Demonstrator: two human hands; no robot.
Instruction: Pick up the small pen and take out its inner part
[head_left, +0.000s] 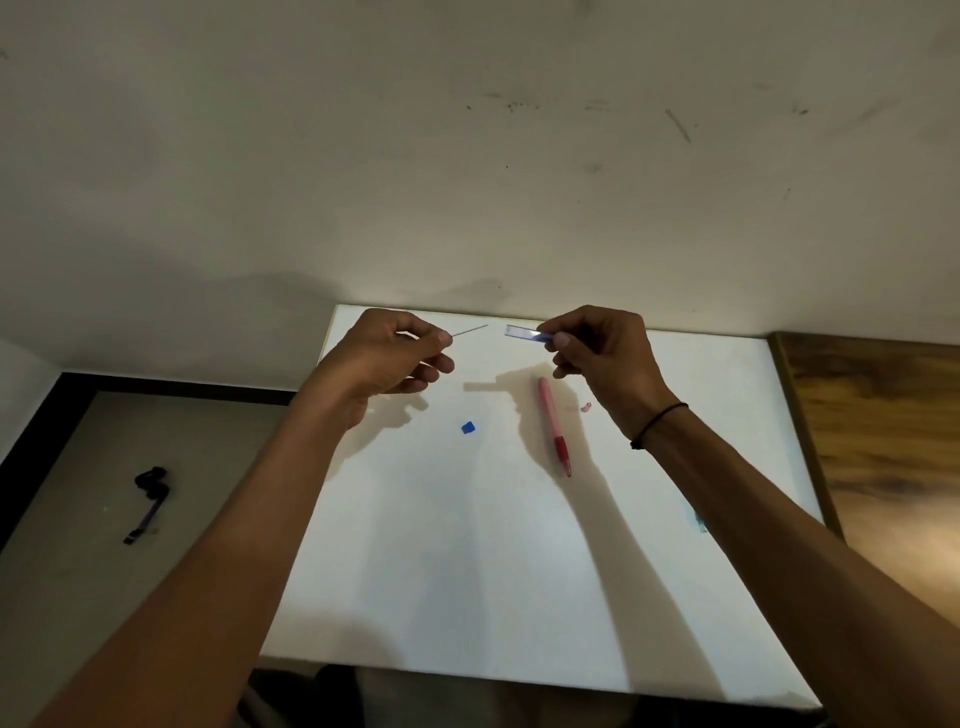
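No text, label, brand, number or sign can be read anywhere in view.

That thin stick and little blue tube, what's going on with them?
A person holds both above a white board. The left hand pinches a thin lead; the right hand pinches a small blue tube, its open end facing the lead's tip, a gap between them. A pink pen and a blue cap lie on the board.
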